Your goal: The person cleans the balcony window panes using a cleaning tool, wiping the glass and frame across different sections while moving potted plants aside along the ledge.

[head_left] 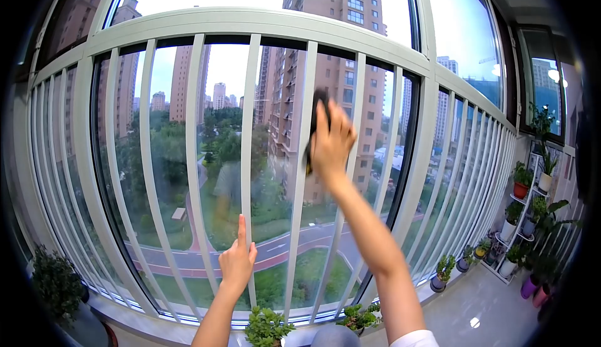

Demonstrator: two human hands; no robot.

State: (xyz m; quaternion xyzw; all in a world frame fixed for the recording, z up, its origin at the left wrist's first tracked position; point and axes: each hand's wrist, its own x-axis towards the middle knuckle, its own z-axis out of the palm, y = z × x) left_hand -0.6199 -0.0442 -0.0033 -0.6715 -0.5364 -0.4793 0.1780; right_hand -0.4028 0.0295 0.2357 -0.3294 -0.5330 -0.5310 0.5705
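Observation:
My right hand (333,140) is raised between two white bars, its fingers wrapped round a dark brush-like object (317,112) near the window glass. That object is slightly blurred, and my palm and fingers hide part of it. Lower and to the left, my left hand (238,260) is beside a white bar (247,159), its index finger pointing up and its thumb apart. The other fingers of this hand are curled, and nothing shows in them.
A thick white rail (219,22) runs across above the bars. Potted plants stand at the bottom, including a leafy one (267,327) below my left hand. A white plant stand (523,222) is at the right, a large plant (56,284) at the left.

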